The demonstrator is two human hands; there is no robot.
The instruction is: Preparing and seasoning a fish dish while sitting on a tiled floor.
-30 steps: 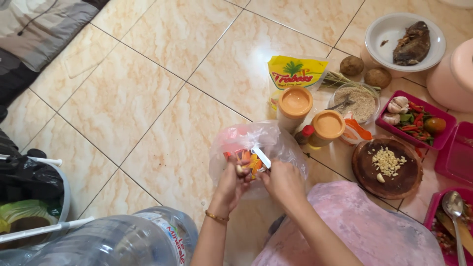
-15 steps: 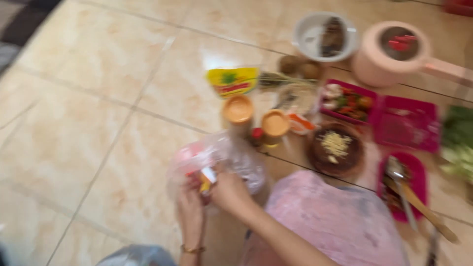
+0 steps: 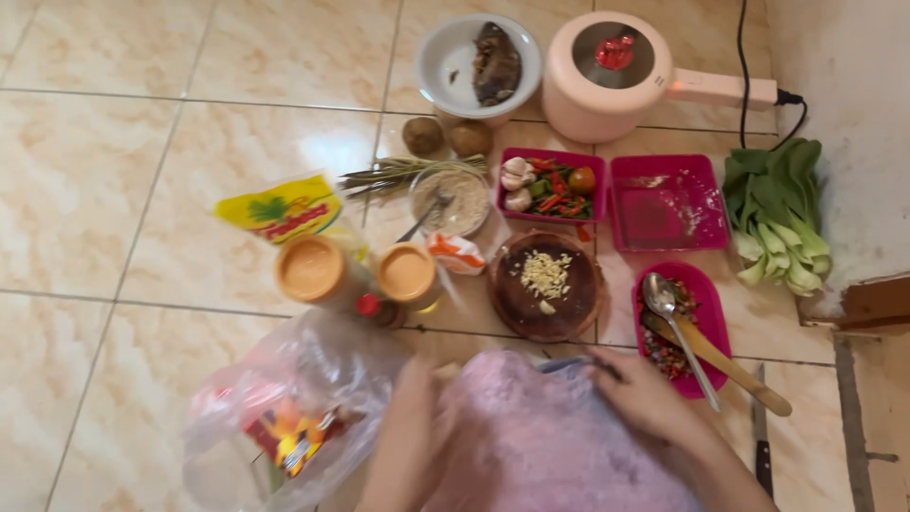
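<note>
Down on the tiled floor (image 3: 142,152), left hand (image 3: 417,384) just beside the clear plastic bag (image 3: 294,408) of orange and red packets, fingers blurred, so cannot tell whether spread or curled. Right hand (image 3: 640,393) on the pink cloth (image 3: 540,436) over the lap, fingers lightly curled, pinching nothing that shows, near the lower edge of the pink oval dish (image 3: 706,318). In that dish: chopped red mix, a metal spoon (image 3: 668,308) and a wooden spatula (image 3: 725,360) lying slantwise, handle out past the rim. Just left of it, round wooden board (image 3: 545,289) with chopped garlic (image 3: 545,273) heaped in the middle. Left again, two jars with orange lids (image 3: 313,268), side by side, a small red-capped bottle (image 3: 370,305) between them, a yellow pouch (image 3: 280,209) behind. Further back: glass bowl of pale grains (image 3: 453,199) with a spoon in it, lemongrass stalks (image 3: 398,173) beside, two brown round roots (image 3: 445,137), a white bowl (image 3: 441,66) holding a dark cooked fish (image 3: 496,62). Pink square tray (image 3: 550,185) with garlic bulbs, chillies and a tomato; second pink tray (image 3: 668,204) touching its right side, nearly bare. Pink electric pot (image 3: 607,81) with glass lid at the far edge, cord running to the wall. Green bok choy (image 3: 782,213) by the wall. Knife (image 3: 761,446) flat on the floor, right of the lap.
</note>
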